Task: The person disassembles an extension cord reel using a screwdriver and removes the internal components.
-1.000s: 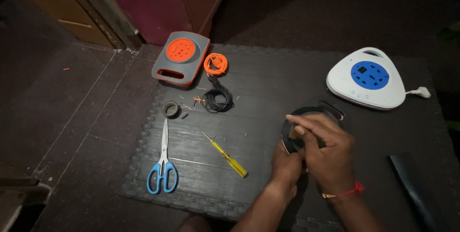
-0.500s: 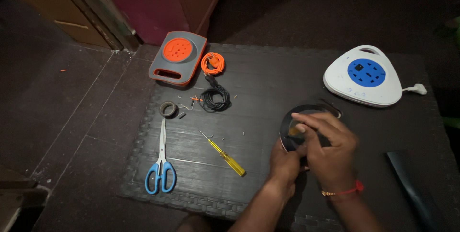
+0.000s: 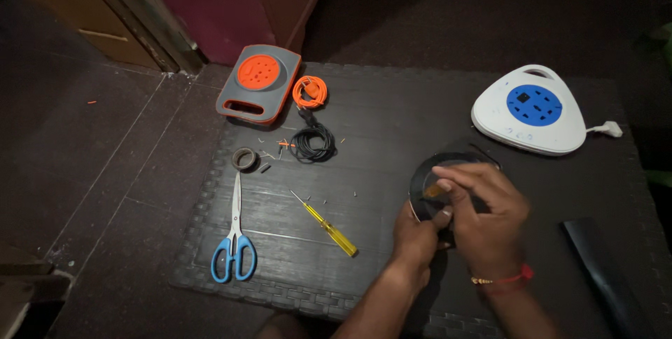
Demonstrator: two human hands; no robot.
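A round black reel-like part (image 3: 428, 176) stands on edge on the dark foam mat (image 3: 378, 129). My left hand (image 3: 418, 238) grips it from below. My right hand (image 3: 483, 213) curls over its top and front, with the thumb and fingertips at a small orange-brown piece inside. The hands hide most of the part. A thin black wire (image 3: 484, 154) shows just behind it.
On the mat lie blue-handled scissors (image 3: 234, 241), a yellow-handled screwdriver (image 3: 329, 227), a roll of tape (image 3: 244, 159), a black cord coil (image 3: 312, 144), an orange cord coil (image 3: 310, 91), a grey-and-orange extension reel (image 3: 258, 83), a white-and-blue extension reel (image 3: 528, 110) and a black strip (image 3: 602, 269).
My hands stay on the black part with only small finger shifts. The view has drifted slightly.
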